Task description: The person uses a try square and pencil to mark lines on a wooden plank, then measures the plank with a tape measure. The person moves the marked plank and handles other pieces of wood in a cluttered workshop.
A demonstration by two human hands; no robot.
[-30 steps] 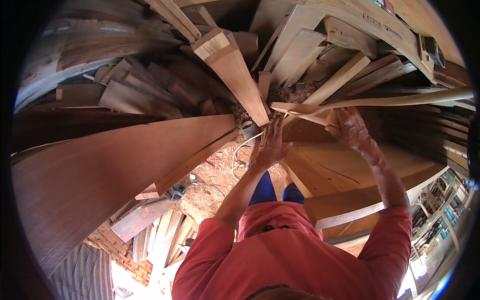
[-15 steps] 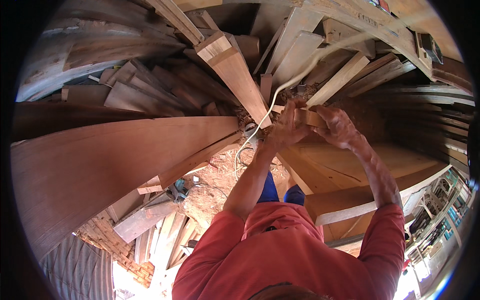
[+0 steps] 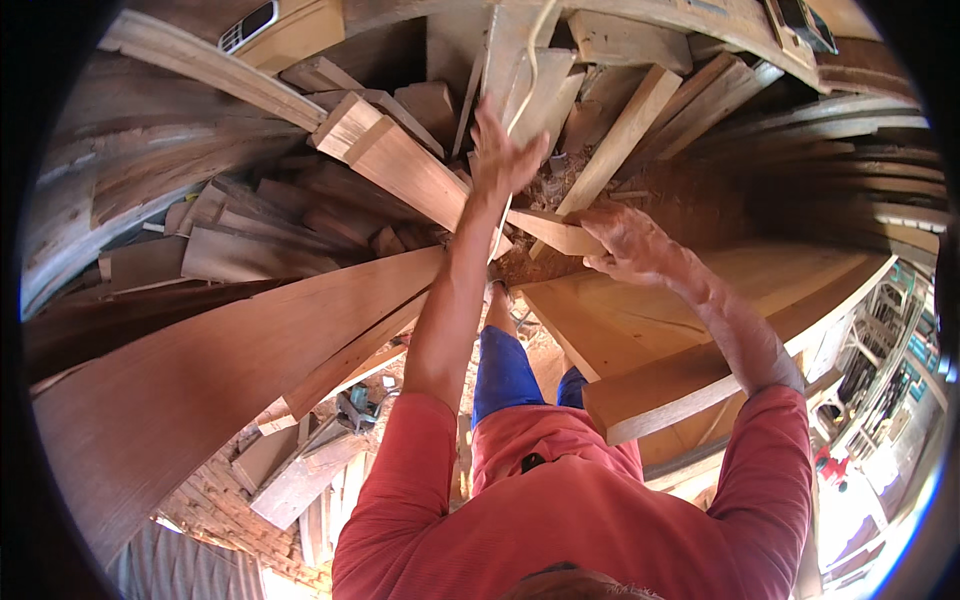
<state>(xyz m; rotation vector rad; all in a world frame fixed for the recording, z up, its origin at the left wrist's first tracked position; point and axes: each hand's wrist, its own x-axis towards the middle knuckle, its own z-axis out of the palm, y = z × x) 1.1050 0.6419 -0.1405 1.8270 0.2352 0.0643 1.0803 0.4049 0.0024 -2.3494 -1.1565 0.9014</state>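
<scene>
My right hand [image 3: 632,243] grips the right end of a wooden strip [image 3: 550,232], thumb and fingers closed around it. The strip points left, and its far end lies close to my left forearm. Farther forward, my left hand [image 3: 505,160] is raised with its fingers spread, and nothing is in it. A pale cord [image 3: 531,75] runs down past my left hand; I cannot tell whether they touch. Left of my left forearm, a thick wooden beam [image 3: 400,167] slants down toward it.
A broad curved board [image 3: 240,350] fills the left side. A large wooden panel with a thick edge [image 3: 690,395] stands to the right. Planks [image 3: 620,140] lean ahead, with stacked boards [image 3: 850,170] at the far right. Offcuts [image 3: 245,250] are piled at left.
My left hand has let go of the wooden strip and moved forward and left, fingers opening. My right hand keeps hold of the strip. The whole view has shifted somewhat.
</scene>
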